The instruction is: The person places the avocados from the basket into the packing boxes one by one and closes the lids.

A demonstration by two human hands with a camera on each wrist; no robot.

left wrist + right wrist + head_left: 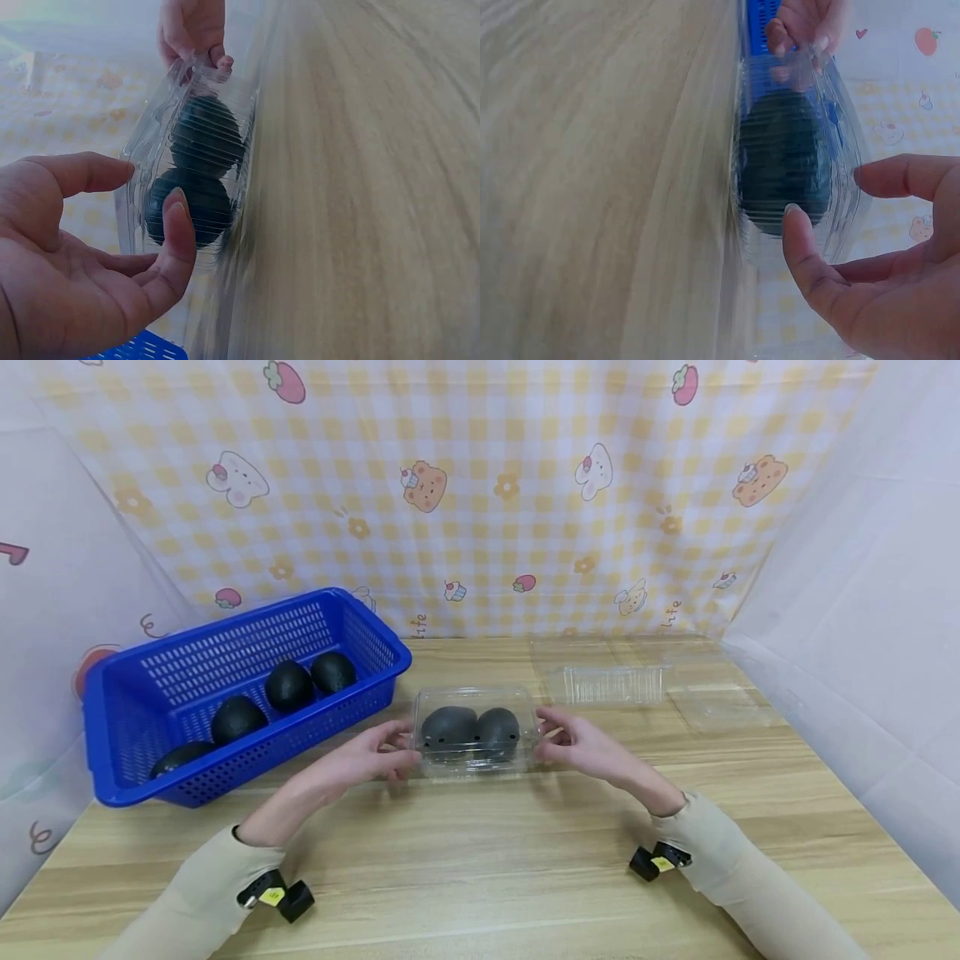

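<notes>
A clear plastic clamshell box (480,767) with ribbed sides sits on the wooden table, its lid lying over the base. Inside it are two dark avocados, a left one (448,727) and a right one (498,727), side by side. My left hand (378,752) holds the box's left end, the thumb and a finger at its rim and side. At the opposite end my right hand (588,747) grips the box the same way, with a fingertip against the ribbed wall in the right wrist view.
On the left stands a blue perforated basket (247,620) with several more dark avocados (288,686) in it. Further clear plastic boxes (615,685) lie at the back right of the table. Behind the table hangs a yellow checked curtain (480,527).
</notes>
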